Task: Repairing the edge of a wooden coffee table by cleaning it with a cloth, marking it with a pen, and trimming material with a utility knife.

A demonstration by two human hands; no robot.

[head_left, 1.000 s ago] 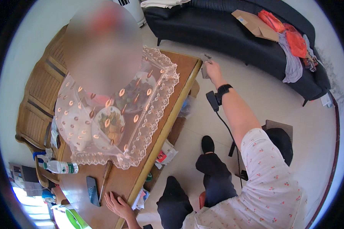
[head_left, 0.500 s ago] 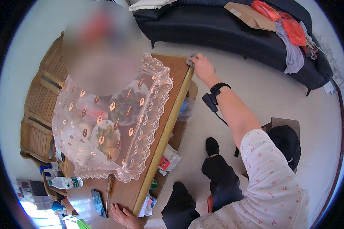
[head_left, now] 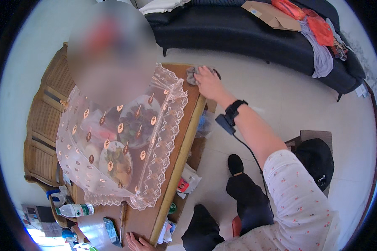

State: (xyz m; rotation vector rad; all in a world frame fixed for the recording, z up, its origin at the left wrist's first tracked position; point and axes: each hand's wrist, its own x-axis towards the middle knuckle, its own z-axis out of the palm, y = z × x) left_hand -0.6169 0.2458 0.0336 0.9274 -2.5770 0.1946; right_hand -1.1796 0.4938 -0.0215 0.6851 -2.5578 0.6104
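At the far right corner of the wooden table [head_left: 185,109], my right hand [head_left: 209,84] presses a crumpled grey cloth [head_left: 192,75] onto the tabletop, its fingers closed over it. My left hand [head_left: 139,243] lies on the near end of the table with fingers stretched out, holding nothing. Close to it are a phone [head_left: 112,231] and a thin stick-like handle [head_left: 122,221]. A sheer food cover [head_left: 81,152] with leaf prints and a lace edge spans much of the table. Under it show a plate of food [head_left: 116,161] and a bowl with dark fruit or greens [head_left: 141,121].
A clear bottle [head_left: 75,210] lies on its side at the table's left. Beyond stands a wooden bench [head_left: 46,121]. A black sofa [head_left: 222,35] runs along the back, with a cardboard box [head_left: 272,16] on it. At right, a black cap [head_left: 316,161] rests on a stool [head_left: 318,136].
My right hand has slid the cloth leftward, from the table's corner edge further onto the top. My left hand stays on the near end. The view has shifted slightly.
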